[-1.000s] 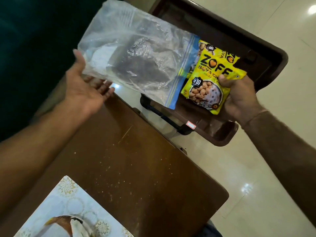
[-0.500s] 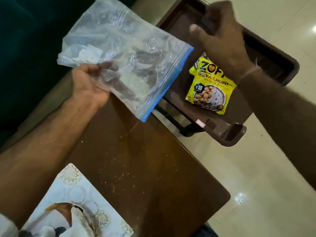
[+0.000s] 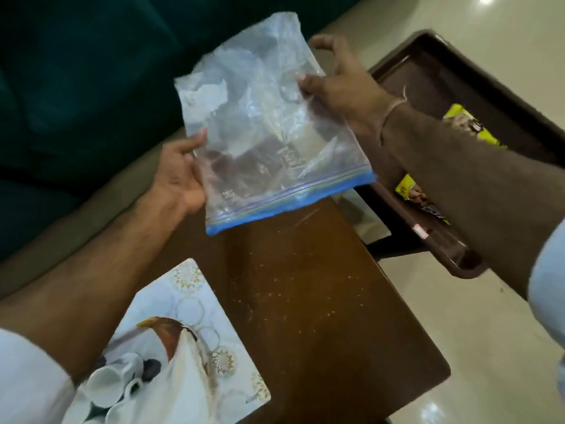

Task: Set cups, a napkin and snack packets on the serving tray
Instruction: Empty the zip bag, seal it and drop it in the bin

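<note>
A clear zip bag (image 3: 269,130) with a blue seal strip hangs above the brown table (image 3: 321,301). My left hand (image 3: 180,175) grips its left edge. Its upper right edge is pinched by my right hand (image 3: 339,78). Something white and crumpled shows inside the bag near the top left. The dark brown serving tray (image 3: 458,255) sits at the right, lower than the table. Yellow snack packets (image 3: 470,130) lie in it, mostly hidden behind my right forearm.
A patterned placemat (image 3: 189,304) lies at the table's near left corner, with a white cloth or bag (image 3: 137,381) on it. A dark green sofa (image 3: 76,71) fills the upper left. Glossy pale floor (image 3: 458,377) runs along the right.
My right hand let go of the yellow packets, which now lie in the tray, and came across to take the bag's right edge. The bag has swung lower, seal toward me.
</note>
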Demonstrator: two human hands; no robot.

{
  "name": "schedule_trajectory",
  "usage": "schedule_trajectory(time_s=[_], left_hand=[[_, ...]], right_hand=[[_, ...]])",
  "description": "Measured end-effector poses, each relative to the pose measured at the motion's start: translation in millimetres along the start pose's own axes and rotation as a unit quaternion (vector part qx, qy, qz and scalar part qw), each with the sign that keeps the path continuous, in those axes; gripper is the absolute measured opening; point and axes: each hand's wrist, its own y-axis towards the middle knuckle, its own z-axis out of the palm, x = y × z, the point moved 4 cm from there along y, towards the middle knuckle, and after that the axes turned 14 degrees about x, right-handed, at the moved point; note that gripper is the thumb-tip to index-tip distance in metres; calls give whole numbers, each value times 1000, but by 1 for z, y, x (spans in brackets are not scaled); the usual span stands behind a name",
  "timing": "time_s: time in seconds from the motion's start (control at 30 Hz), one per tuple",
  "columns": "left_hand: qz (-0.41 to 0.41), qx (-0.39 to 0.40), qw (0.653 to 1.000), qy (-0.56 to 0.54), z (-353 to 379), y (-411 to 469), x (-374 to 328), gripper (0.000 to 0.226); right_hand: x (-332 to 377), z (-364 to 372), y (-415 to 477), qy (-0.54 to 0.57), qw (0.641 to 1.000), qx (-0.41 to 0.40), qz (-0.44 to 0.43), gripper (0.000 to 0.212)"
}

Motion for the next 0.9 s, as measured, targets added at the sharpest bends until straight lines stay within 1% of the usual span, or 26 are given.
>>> schedule_trajectory(time_s=[0.07, 0.13, 0.2, 0.27, 0.3, 0.37, 0.43, 0.47, 0.5, 0.53, 0.57, 0.6, 0.67, 0.7, 0.73, 0.77, 0.83, 0.87, 0.9], left_hand=[[13, -55, 998, 2, -17, -17, -6, 30], [60, -96, 994, 5, -33, -37, -19, 25], [104, -128, 986, 4, -47, -60, -37, 33], [151, -161, 975, -2, -61, -91, -62, 47], [175, -174, 969, -1, -68, -109, -76, 52], [219, -188, 957, 21, -82, -144, -102, 54], [256, -191, 946, 55, -99, -191, -129, 51], [265, -191, 942, 80, -106, -217, -142, 50], [268, -191, 938, 107, -113, -245, -154, 50], [264, -197, 934, 139, -119, -269, -162, 50], [261, -217, 923, 181, -128, -299, -172, 51], [259, -248, 904, 235, -136, -330, -182, 53], [264, -300, 846, 352, -147, -392, -205, 57], [271, -306, 820, 401, -147, -417, -215, 58], [279, -292, 799, 445, -145, -446, -228, 59], [280, -256, 784, 492, -138, -472, -239, 62], [247, -170, 749, 591, -118, -517, -258, 72], [222, -140, 730, 631, -107, -532, -264, 74], [208, -125, 712, 659, -99, -550, -273, 72]], right_hand=[[8, 17, -1, -62, 998, 0, 0, 55], [21, 37, -5, -128, 992, 20, 1, 52], [40, 61, -10, -183, 982, 42, -15, 42], [66, 90, -17, -209, 976, 58, -32, 25], [79, 107, -20, -204, 975, 77, -31, 20], [109, 139, -29, -210, 966, 146, -23, 19], [147, 178, -43, -284, 937, 200, -32, 35], [168, 198, -51, -345, 915, 202, -49, 40], [190, 217, -58, -406, 890, 193, -75, 36], [209, 234, -64, -452, 869, 177, -100, 28], [232, 255, -73, -477, 854, 165, -127, 21], [254, 277, -82, -489, 845, 160, -145, 16], [298, 320, -103, -504, 829, 173, -173, 15], [317, 339, -113, -519, 814, 180, -191, 15], [340, 363, -126, -541, 793, 185, -209, 14], [361, 386, -140, -562, 773, 189, -223, 13], [403, 431, -171, -593, 737, 207, -251, 9], [420, 450, -186, -601, 721, 217, -269, 8], [439, 471, -201, -609, 703, 225, -291, 7]])
